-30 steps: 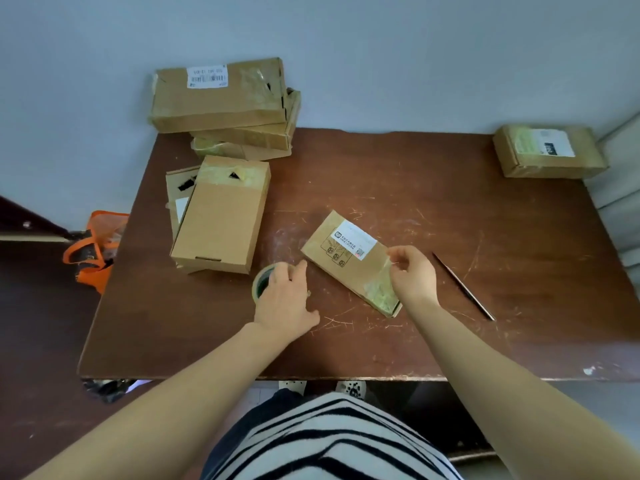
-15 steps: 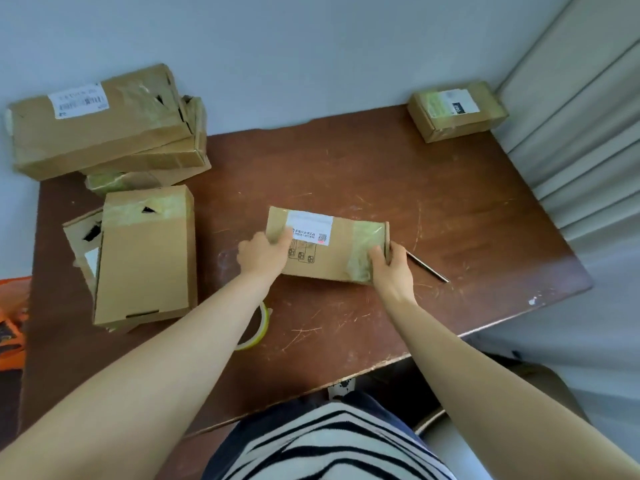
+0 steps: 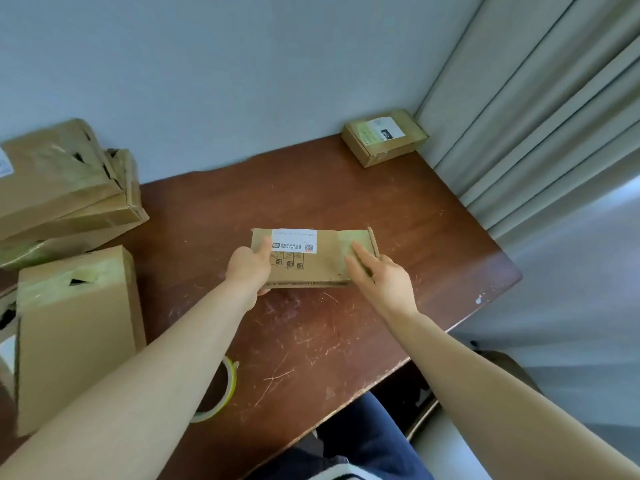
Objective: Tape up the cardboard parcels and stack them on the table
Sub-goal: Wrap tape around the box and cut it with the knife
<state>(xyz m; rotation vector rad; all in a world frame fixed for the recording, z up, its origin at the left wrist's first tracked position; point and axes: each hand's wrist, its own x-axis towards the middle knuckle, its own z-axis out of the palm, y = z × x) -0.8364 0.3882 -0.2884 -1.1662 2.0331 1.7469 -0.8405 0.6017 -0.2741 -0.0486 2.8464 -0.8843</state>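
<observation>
The small parcel (image 3: 322, 268) is gripped at its left end by the left hand (image 3: 247, 268): the thumb is laid on top beside the white label (image 3: 294, 240), and at least one finger is curled under the edge. The right end is no more clasped by the right hand (image 3: 381, 280) as it was 0.5 s ago; its fingers (image 3: 360, 258) are now stretched flat and laid on the greenish taped end, w/o any pinch. The parcel is kept approx. in the middle of the table (image 3: 398, 209); whether it is lifted or resting cannot be told. The tape roll (image 3: 228, 382), covered by the left hand 1 s ago, is left near the front edge, partly hidden by the left forearm. At the left a large parcel (image 3: 72, 334) and, behind it, a stack of parcels (image 3: 62, 188) are seen, not moved. A far parcel (image 3: 384, 136) is placed in the far right corner, beside the curtain (image 3: 536, 116).
</observation>
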